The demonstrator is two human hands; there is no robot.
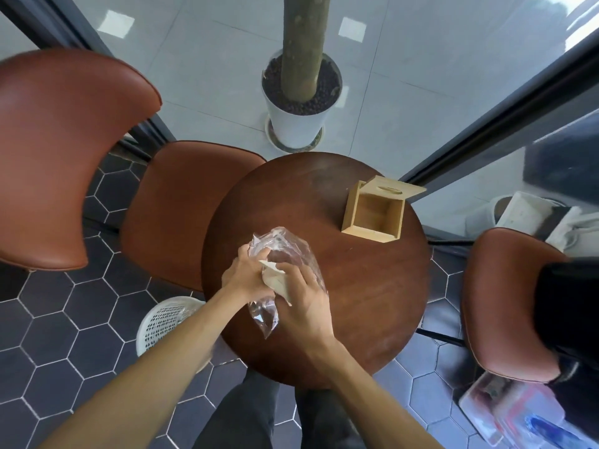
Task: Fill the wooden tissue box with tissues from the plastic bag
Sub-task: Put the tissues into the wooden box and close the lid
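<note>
- The plastic bag (285, 254) is lying on the near half of the round table (372, 293), directly in front of the person; it is clear, crumpled film, and one loose end is trailing toward the table edge.
- The left hand (246, 275) is gripping the bag's film near its far end, fingers curled closed on it.
- The right hand (304, 299) is resting over the tissues (275, 280), a pale folded wad showing between the two hands; the fingers are bent around the wad, though whether the grasp passes through the film or inside the opening cannot be determined.
- The wooden tissue box (372, 218) is standing apart from the bag, on the far right of the table. Its lid (395, 187) is tilted back and the interior is appearing empty.
- Handling judgement, tissues: light, soft and compressible, tearing easily. Take hold of the whole stack across its width, pinching both faces, so that it is coming out as one block.
- Handling judgement, bag: thin, slippery and without stiffness. It is likely to follow the tissues unless held back near its mouth.
- Handling judgement, box: rigid and stable; the stack is needing to be squared to the opening.
</note>
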